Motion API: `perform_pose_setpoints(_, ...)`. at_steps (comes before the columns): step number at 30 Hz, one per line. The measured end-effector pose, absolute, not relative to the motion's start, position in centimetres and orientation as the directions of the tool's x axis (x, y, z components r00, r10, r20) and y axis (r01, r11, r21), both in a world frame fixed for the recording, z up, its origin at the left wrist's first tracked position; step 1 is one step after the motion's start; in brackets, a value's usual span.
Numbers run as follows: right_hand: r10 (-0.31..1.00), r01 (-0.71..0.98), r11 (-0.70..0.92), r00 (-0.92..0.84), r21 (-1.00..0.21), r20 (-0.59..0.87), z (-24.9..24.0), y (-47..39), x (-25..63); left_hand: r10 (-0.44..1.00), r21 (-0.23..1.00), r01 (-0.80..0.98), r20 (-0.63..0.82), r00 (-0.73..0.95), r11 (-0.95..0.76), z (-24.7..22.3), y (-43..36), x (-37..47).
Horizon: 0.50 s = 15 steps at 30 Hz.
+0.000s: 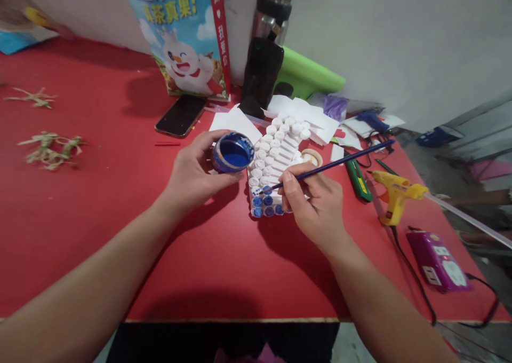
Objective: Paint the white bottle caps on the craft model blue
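Note:
My left hand [196, 165] is wrapped round a small jar of blue paint [234, 155], tilted so its open mouth faces me. Between the fingers of my right hand [316, 203] is a slim dark blue paintbrush [340, 161]. Its tip touches a roll in the lower left part of a white craft piece [266, 163] made of many rolled paper coils. Several coils along the near end are blue; those further back are white. My right fingers hide part of the piece's right side. A round lid [312, 158] lies just beyond my right hand.
A yellow glue gun [396, 195], a green utility knife [358, 179] and a purple power box [438, 261] with cords lie right. Behind are a phone [182, 116], a printed bag [188, 42], a black object [262, 69] and white paper [236, 123]. Dried-straw pieces [52, 150] lie left.

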State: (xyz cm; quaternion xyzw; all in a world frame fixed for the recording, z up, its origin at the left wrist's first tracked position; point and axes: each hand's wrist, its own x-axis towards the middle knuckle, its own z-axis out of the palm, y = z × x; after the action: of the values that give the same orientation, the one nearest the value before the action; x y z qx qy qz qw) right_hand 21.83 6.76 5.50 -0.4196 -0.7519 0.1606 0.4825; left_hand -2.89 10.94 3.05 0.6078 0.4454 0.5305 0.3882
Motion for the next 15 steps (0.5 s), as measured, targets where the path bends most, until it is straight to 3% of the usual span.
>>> perform_pose_setpoints(15,0.786,0.483,0.586,-0.145,-0.651,0.601,5.26,6.9,21.95,0.952,0.944,0.127,0.302,0.046,-0.305,3.01,10.94,-2.87)
